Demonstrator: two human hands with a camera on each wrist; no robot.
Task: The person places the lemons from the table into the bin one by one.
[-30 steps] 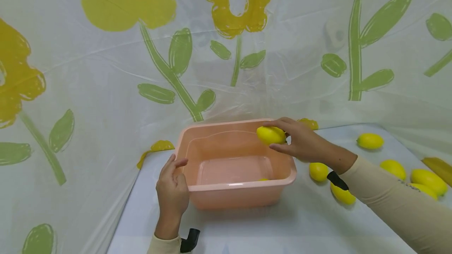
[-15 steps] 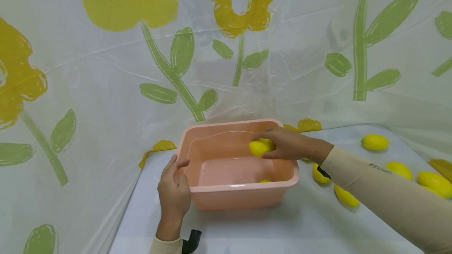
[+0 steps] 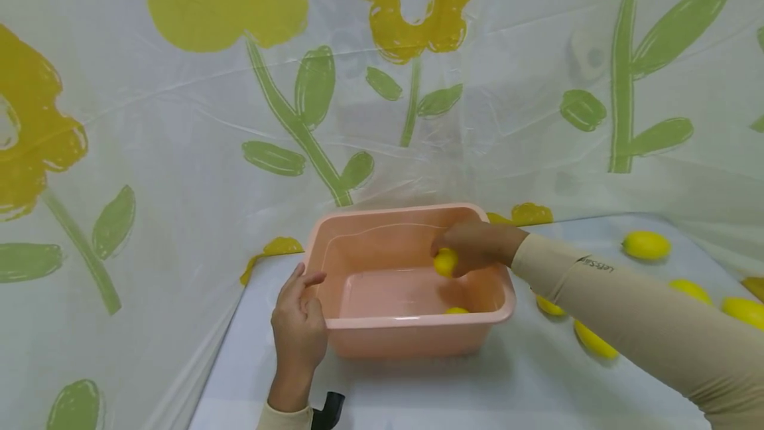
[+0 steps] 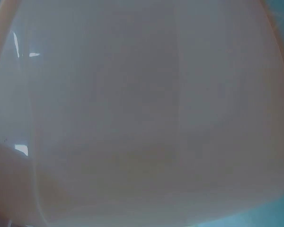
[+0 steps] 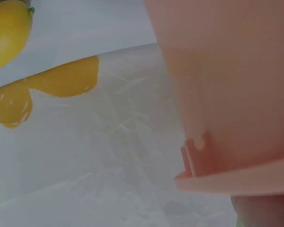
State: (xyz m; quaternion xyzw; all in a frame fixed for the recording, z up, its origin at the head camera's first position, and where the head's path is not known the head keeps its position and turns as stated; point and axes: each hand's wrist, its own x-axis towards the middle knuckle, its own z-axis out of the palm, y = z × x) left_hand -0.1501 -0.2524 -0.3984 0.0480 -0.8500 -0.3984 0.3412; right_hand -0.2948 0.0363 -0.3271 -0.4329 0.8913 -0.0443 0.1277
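Observation:
The pink plastic basin point(image 3: 412, 340) stands on the white-covered table in the head view. My right hand point(image 3: 471, 245) reaches over its right side and holds a yellow lemon point(image 3: 445, 262) inside, above the floor of the basin. Another lemon point(image 3: 457, 310) lies in the basin, mostly hidden behind the front wall. My left hand point(image 3: 300, 334) grips the rim at the left front corner. The basin's outer wall point(image 4: 132, 104) fills the left wrist view. In the right wrist view, the basin point(image 5: 236, 85) appears beside part of my right hand point(image 5: 265, 210).
Several lemons lie on the table to the right, among them one at the back point(image 3: 646, 245) and one near my sleeve point(image 3: 595, 340). A flower-printed cloth point(image 3: 507, 98) hangs behind the table. The right wrist view also has a lemon point(image 5: 8, 34).
My right hand has moved left and down into the basin with the lemon, turning it end-on. My left hand has stayed at the rim. The head view has shifted slightly.

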